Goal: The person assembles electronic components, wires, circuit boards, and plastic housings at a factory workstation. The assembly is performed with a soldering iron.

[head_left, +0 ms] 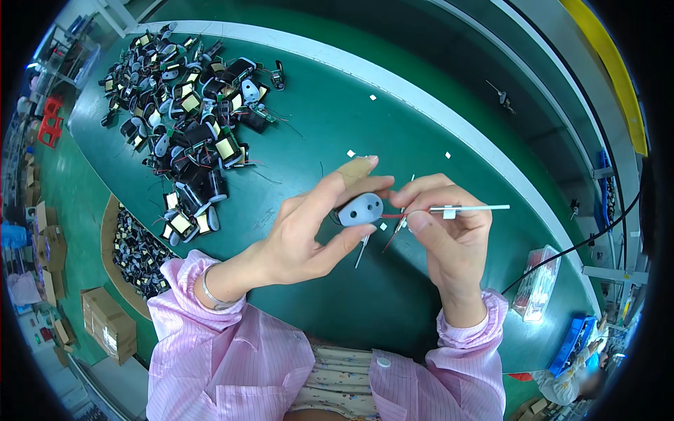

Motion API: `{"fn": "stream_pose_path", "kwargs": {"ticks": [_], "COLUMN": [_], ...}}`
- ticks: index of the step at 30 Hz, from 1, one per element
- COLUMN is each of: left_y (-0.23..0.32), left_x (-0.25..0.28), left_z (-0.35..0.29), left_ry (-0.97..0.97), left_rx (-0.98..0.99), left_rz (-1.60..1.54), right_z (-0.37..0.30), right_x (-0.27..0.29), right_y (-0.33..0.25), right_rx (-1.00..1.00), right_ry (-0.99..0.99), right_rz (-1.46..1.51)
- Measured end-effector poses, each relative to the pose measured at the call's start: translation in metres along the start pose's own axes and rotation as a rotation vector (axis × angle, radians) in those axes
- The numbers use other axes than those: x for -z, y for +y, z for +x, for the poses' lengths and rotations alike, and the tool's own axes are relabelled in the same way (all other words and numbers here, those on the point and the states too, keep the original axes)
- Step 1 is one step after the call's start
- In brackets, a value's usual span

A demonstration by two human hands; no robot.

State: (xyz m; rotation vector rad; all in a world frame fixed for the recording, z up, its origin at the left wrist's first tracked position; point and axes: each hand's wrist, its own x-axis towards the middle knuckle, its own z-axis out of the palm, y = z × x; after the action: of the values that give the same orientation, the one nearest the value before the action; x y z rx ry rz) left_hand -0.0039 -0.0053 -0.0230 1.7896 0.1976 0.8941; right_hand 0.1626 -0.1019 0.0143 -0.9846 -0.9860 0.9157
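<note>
My left hand (309,217) is closed round a small device with a grey oval end face (361,210), which has several dark holes. Its fingers and thumb grip the device from above and below. Close to its right side, my right hand (449,231) pinches a slim silver rod-like tool (484,208) that sticks out to the right. A small white square tab (449,212) shows on the tool. Red wire (390,216) runs from the device to the right fingertips, where thin metal bits are partly hidden. Below the device, a thin metal piece (362,252) slants over the green table.
A large heap of similar black and grey devices (189,133) covers the table's (302,154) far left. Small white squares (351,153) lie scattered beyond my hands. At right stand a clear plastic box (536,284) and a blue tray (572,344). A cardboard box (109,323) sits at lower left.
</note>
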Motion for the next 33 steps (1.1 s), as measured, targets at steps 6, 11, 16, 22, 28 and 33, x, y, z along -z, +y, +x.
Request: {"fn": "stream_pose_path", "kwargs": {"ticks": [6, 11, 16, 22, 28, 33], "left_y": [0.003, 0.002, 0.006, 0.008, 0.009, 0.010], "left_x": [0.002, 0.003, 0.004, 0.005, 0.007, 0.006], "left_z": [0.001, 0.002, 0.004, 0.004, 0.005, 0.005], "left_ry": [-0.047, -0.052, -0.063, -0.071, -0.101, -0.115], "left_rx": [-0.164, -0.219, -0.228, -0.237, -0.252, -0.232], "left_rz": [0.193, 0.196, 0.229, 0.247, 0.263, 0.243], "right_z": [-0.006, -0.007, -0.006, -0.004, -0.002, -0.001], "right_x": [-0.013, -0.013, -0.014, -0.017, -0.018, -0.018], "right_y": [-0.010, -0.008, -0.014, -0.017, -0.025, -0.028], "right_rx": [0.033, 0.150, 0.219, 0.276, 0.323, 0.369], "right_ry": [0.052, 0.035, -0.010, -0.051, -0.087, -0.113], "right_rz": [-0.179, -0.267, -0.430, -0.553, -0.715, -0.778]}}
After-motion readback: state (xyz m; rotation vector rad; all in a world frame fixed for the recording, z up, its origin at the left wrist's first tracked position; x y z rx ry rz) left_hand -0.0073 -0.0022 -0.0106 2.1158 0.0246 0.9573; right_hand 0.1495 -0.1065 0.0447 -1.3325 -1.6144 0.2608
